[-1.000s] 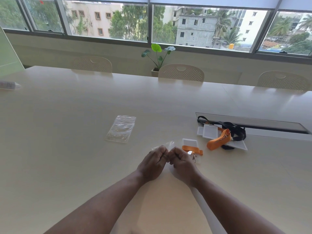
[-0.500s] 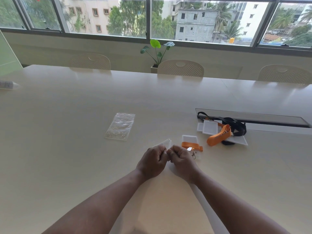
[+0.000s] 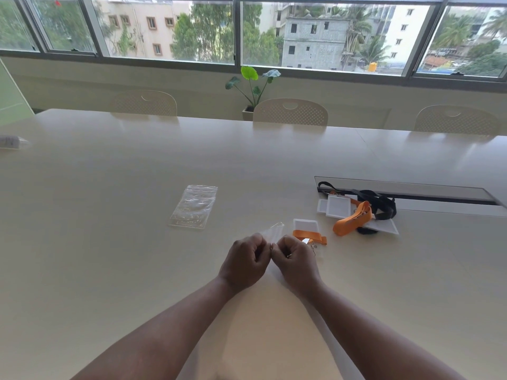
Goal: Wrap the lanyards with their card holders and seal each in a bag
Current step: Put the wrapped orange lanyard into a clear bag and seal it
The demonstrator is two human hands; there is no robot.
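The left hand [image 3: 247, 260] and right hand [image 3: 295, 259] sit knuckle to knuckle, both pinching the mouth of a small clear plastic bag [image 3: 271, 231] that rises just beyond them. The wrapped orange fabric lanyard with its white rectangular card holder [image 3: 306, 231] lies just beyond the right hand, outside the bag. If the thin film slips or its mouth stays stuck, the bundle likely snags on insertion and unwinds.

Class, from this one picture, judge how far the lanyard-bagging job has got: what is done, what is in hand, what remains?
Done: nothing sealed is visible. In hand: the left hand and right hand pinch a clear bag, apparently opening it; a wrapped orange lanyard with card holder lies beside them. Left: the pile of lanyards and holders is unwrapped, and the spare bags wait on the table.
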